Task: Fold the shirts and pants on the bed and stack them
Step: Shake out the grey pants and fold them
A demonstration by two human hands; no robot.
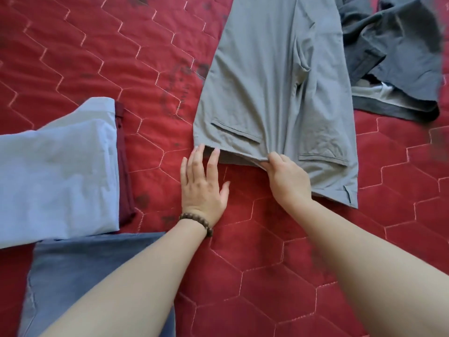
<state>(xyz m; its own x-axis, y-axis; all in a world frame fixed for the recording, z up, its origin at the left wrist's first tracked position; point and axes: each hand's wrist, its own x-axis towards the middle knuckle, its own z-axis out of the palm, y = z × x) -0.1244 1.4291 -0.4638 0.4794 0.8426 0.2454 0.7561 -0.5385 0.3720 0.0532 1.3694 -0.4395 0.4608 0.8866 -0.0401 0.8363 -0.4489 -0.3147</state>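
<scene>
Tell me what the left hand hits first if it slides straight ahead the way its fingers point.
The left hand lies flat on the bedspread; its fingertips already reach the waistband edge of the grey pants.

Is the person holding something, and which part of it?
The right hand pinches the grey pants at the waistband edge. The left hand lies flat, fingertips touching that edge, gripping nothing.

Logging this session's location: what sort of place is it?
Probably a bedroom: clothes are spread over a red quilted bedspread, with grey pants laid flat and folded garments beside them.
</scene>
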